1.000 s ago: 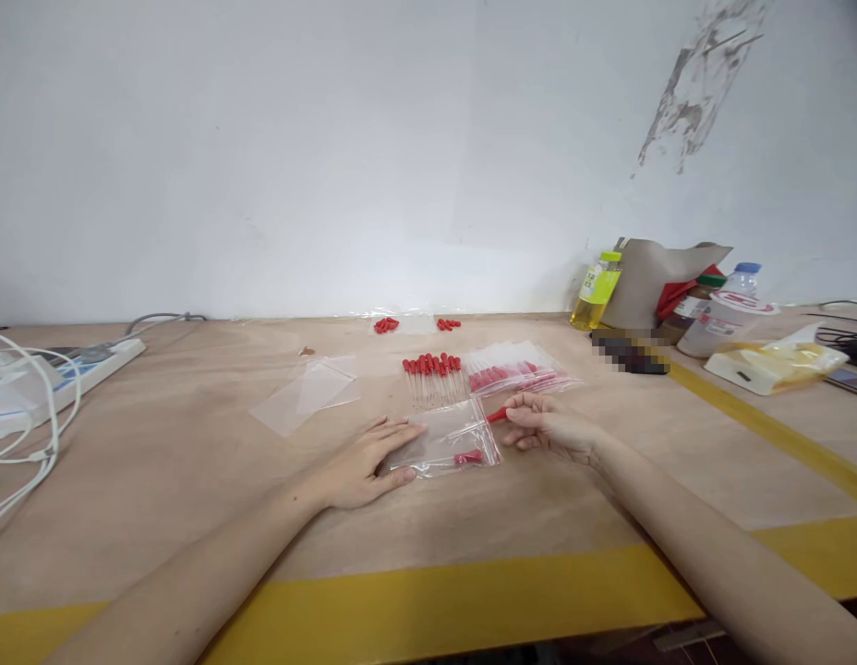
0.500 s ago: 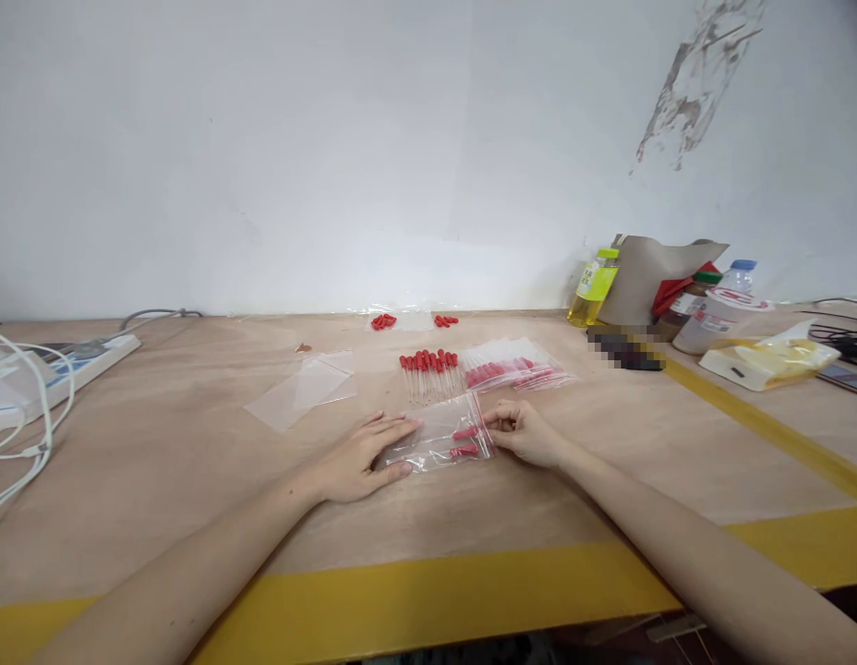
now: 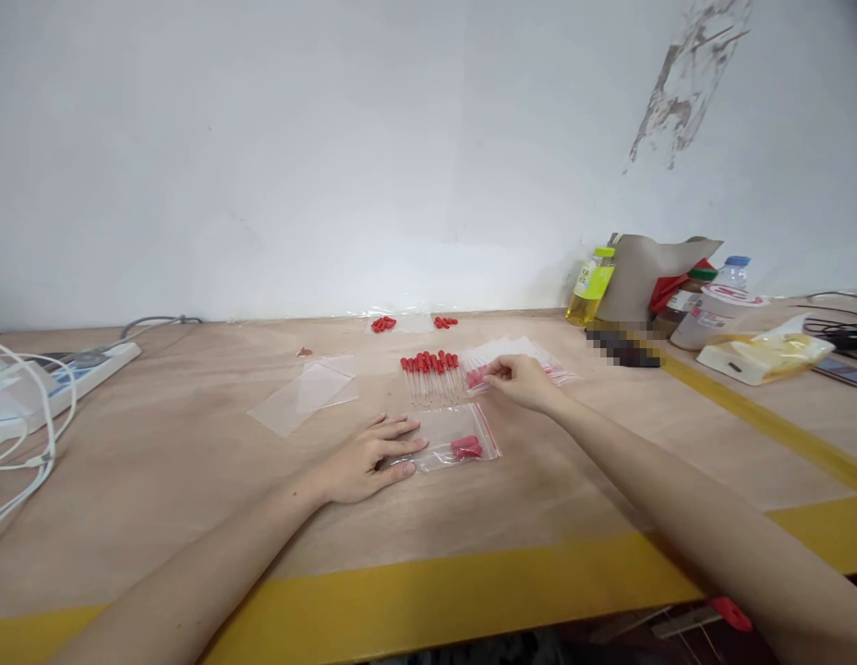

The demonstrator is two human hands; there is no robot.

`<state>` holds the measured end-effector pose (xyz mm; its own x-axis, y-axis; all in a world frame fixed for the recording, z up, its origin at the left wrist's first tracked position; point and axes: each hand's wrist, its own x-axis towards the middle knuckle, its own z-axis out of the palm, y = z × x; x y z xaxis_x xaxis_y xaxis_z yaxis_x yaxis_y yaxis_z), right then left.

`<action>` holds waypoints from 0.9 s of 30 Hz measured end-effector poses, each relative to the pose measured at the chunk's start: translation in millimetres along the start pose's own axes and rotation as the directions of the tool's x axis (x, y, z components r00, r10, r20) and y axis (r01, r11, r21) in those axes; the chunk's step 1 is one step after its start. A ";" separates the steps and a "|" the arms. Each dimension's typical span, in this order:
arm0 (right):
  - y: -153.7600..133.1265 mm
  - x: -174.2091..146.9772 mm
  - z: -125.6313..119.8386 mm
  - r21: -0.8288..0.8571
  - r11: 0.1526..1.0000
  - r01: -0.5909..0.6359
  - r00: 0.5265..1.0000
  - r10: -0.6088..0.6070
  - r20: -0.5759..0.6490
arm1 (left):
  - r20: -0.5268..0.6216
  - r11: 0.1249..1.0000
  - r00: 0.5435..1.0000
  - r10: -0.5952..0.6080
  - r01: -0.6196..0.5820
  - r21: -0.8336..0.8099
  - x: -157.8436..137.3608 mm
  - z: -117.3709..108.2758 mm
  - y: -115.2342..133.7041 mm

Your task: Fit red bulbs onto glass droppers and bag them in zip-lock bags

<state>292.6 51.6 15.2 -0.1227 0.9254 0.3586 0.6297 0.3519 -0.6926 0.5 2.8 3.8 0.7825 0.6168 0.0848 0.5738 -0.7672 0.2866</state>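
Note:
My left hand (image 3: 377,459) lies flat with its fingers spread over the left end of a clear zip bag (image 3: 435,427). Inside that bag, close to the red-lined zip edge, two red rubber bulbs (image 3: 465,447) rest side by side. My right hand (image 3: 520,380) is over the near side of a fanned stack of zip bags (image 3: 501,349) with red bulbs inside. Its thumb and fingers are drawn together; what they hold, if anything, cannot be made out. Just left of it lies a row of glass droppers (image 3: 429,369) with red bulbs.
Flat clear bags (image 3: 321,383) lie to the left. Loose red bulbs (image 3: 383,324) sit on plastic by the wall. A power strip (image 3: 89,374) with white cables is at far left. A yellow drink bottle (image 3: 590,288), a plastic cup (image 3: 716,316) and a tissue pack (image 3: 765,353) stand right.
My right hand has left the zip edge of the front bag and moved up to the bag stack. The two bulbs in the front bag now lie closer together. My left hand stays put.

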 end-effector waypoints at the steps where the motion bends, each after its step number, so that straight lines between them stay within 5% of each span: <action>1: -2.4 9.7 3.3 -0.064 0.998 -0.017 1.000 0.016 -0.008 | -0.002 1.000 1.000 0.000 0.000 -0.002 0.0 0.2 -0.1; 7: -16.4 68.5 45.0 -0.237 0.961 -0.140 0.990 0.141 -0.012 | -0.002 1.000 1.000 0.003 -0.003 -0.022 -0.2 1.1 -1.2; 17: -3.0 105.9 90.4 -0.145 0.947 -0.287 0.955 0.271 -0.120 | -0.004 0.999 1.000 -0.008 0.008 -0.051 -2.3 0.2 -0.3; 23: -12.0 97.6 76.2 -0.018 0.969 -0.246 0.954 0.239 -0.180 | -0.012 0.998 1.000 0.003 -0.003 -0.067 -2.8 -1.1 -0.6; 27: -15.7 62.9 42.4 0.166 0.986 -0.018 0.948 0.070 -0.311 | -0.003 0.999 1.000 0.003 -0.003 -0.045 -2.6 -1.4 -0.1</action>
<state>242.5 110.3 22.0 0.1666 0.8577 0.4864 0.4956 0.3536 -0.7933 -1.9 1.5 4.9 0.7836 0.6150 0.0882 0.5599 -0.7606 0.3287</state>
